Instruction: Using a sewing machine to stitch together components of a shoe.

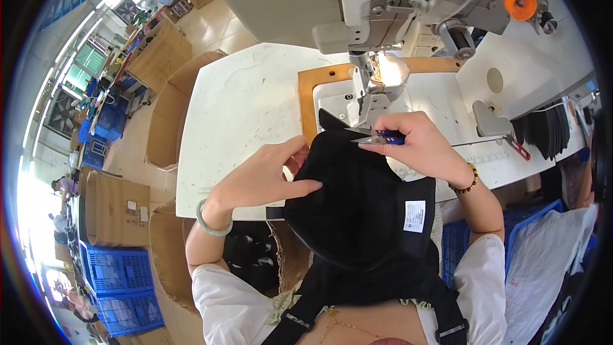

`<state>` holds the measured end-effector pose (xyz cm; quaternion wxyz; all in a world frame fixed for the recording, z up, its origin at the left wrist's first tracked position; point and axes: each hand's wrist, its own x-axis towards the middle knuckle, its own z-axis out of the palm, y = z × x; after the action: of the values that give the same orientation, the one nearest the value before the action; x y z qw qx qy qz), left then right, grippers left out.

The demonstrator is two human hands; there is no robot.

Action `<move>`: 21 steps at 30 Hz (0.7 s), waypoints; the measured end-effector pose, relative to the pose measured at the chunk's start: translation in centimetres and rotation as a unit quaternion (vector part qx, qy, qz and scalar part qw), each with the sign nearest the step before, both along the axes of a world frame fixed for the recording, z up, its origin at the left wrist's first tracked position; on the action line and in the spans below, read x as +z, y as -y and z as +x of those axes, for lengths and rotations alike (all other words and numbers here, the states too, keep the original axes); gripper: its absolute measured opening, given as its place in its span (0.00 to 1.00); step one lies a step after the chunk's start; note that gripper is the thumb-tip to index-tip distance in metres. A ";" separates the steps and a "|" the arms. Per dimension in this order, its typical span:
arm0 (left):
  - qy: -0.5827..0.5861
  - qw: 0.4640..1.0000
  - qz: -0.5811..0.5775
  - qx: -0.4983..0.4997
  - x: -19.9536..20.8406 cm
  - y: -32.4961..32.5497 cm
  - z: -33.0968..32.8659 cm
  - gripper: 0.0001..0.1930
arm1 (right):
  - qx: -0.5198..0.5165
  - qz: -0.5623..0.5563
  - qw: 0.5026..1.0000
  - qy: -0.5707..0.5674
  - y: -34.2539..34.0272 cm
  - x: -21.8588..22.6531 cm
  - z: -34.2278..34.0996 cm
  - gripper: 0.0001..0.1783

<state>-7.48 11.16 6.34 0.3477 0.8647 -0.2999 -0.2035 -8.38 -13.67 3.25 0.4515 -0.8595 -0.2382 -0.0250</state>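
Observation:
A rounded black fabric piece (pixel 348 204), shaped somewhat like a cap, is held up in front of my chest at the table's near edge. A white label (pixel 414 216) shows on its right side. My left hand (pixel 271 171) pinches its left edge, the thumb lying on top and the other fingers partly hidden behind. In my right hand (pixel 421 144) is a pair of thread snips (pixel 391 138) with dark blue handles. Their blades point left, over the fabric's upper edge, close to a narrow black flap (pixel 332 121).
Just beyond my hands stands a sewing machine (pixel 377 80) with its lamp lit. The white tabletop (pixel 236 115) extends to the left. Black pieces (pixel 550 129) are stacked at right, near a red-handled tool (pixel 518 147). Cardboard boxes (pixel 118 211) and blue crates (pixel 124 287) stand at left.

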 end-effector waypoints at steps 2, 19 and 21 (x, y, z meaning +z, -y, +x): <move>0.029 0.999 0.020 0.033 -0.3 -0.1 -0.2 0.17 | -0.011 -0.034 0.999 -0.022 -0.1 1.2 -0.3 0.15; 0.028 0.999 0.017 -0.025 -2.1 -0.8 1.5 0.13 | 0.043 -0.046 0.998 0.024 -2.1 -0.6 -0.5 0.19; -0.208 0.954 -0.191 0.102 -3.3 -0.8 2.3 0.09 | 0.031 -0.067 0.995 0.073 -2.4 -1.3 -0.7 0.20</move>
<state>-5.18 11.97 3.07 0.5803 0.7463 -0.1647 -0.2814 -9.06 -11.31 1.99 0.3748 -0.8758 -0.2986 -0.0578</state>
